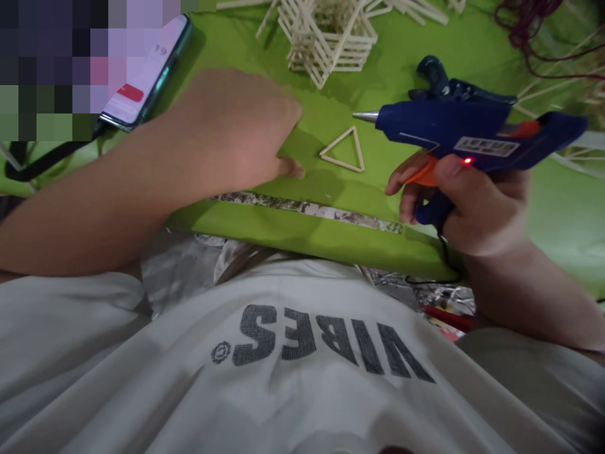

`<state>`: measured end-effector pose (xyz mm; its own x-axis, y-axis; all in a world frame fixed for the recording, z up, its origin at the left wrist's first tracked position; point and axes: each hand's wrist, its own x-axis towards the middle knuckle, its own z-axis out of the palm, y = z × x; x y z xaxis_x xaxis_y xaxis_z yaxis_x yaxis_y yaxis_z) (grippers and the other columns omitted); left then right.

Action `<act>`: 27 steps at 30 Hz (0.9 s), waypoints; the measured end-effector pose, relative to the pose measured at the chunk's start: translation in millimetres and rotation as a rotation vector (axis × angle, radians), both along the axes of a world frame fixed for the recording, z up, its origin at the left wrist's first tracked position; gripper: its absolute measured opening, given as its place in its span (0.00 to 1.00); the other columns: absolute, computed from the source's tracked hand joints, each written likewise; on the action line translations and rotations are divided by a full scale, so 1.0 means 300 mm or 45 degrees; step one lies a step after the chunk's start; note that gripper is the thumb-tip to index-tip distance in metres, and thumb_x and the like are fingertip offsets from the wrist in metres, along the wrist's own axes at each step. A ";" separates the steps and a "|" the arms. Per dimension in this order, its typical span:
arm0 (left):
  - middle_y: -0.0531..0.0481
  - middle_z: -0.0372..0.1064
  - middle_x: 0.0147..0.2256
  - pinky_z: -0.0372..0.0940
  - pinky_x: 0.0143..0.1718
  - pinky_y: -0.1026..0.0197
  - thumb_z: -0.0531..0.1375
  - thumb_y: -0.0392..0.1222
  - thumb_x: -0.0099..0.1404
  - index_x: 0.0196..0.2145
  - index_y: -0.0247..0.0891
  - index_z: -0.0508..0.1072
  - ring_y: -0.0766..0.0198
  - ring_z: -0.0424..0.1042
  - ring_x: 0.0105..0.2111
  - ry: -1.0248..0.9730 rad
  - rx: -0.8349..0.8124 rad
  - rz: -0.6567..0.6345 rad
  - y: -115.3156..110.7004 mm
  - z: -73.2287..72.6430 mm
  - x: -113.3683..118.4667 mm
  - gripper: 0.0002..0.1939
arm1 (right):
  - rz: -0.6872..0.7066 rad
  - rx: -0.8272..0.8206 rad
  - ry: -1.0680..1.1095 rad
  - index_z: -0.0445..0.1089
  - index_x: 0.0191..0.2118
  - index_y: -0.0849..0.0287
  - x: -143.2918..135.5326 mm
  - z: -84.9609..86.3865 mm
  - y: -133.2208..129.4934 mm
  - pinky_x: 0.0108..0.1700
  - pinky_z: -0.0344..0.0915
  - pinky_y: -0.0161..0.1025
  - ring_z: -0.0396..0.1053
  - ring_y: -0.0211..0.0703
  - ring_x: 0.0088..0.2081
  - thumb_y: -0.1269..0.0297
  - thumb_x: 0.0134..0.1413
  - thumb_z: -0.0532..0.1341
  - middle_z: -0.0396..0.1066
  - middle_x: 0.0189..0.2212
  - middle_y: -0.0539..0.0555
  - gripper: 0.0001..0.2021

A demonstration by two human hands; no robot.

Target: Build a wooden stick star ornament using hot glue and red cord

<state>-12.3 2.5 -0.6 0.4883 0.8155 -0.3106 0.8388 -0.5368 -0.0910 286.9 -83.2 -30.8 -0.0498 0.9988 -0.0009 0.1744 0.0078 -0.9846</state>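
Lime-green cloth is covering the worktop (326,230), and a small triangle of thin sticks (343,150) is lying flat on it at the centre of the frame. The left hand (236,135) is resting knuckles-up just left of the triangle, fingers curled under with one fingertip pressing the cloth near the triangle's left corner; it is holding nothing that can be seen. The right hand (460,202) is wrapping tightly around the grip of a blue glue gun (467,129), a finger lying on the orange trigger and a red lamp glowing on the gun's side. The gun's metal nozzle is pointing left, hovering just right of the triangle and slightly above it in the frame, not touching it. The two hands are well apart, with the triangle between them.

At the top centre a stacked stick structure (331,34) is standing beyond the triangle, with loose sticks (416,9) lying to its right. A phone (146,72) is lying in the upper left, its screen lit and a dark cable (42,161) running from it. Tangled dark red cord (534,34) is sitting in the upper right. A white shirt (302,366) printed with grey letters is filling the lower frame
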 end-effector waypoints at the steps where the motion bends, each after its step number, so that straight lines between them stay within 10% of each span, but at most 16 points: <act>1: 0.34 0.80 0.43 0.88 0.45 0.23 0.70 0.66 0.82 0.51 0.31 0.83 0.16 0.88 0.49 -0.001 -0.001 -0.002 0.000 -0.001 -0.001 0.29 | -0.005 -0.003 -0.004 0.84 0.36 0.45 -0.003 0.003 -0.001 0.23 0.74 0.48 0.80 0.50 0.31 0.32 0.59 0.86 0.84 0.36 0.54 0.24; 27: 0.35 0.77 0.38 0.87 0.41 0.18 0.70 0.65 0.83 0.45 0.27 0.81 0.15 0.89 0.44 -0.085 0.049 -0.096 -0.011 0.000 -0.019 0.31 | 0.182 -0.154 -0.134 0.84 0.37 0.51 -0.015 -0.068 0.035 0.17 0.70 0.44 0.74 0.42 0.18 0.24 0.56 0.83 0.85 0.32 0.54 0.33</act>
<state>-18.1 -0.9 -0.5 0.5673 0.7864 -0.2443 0.8010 -0.5959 -0.0582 282.4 -72.8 -51.2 -0.1839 0.9738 -0.1334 0.2817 -0.0778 -0.9563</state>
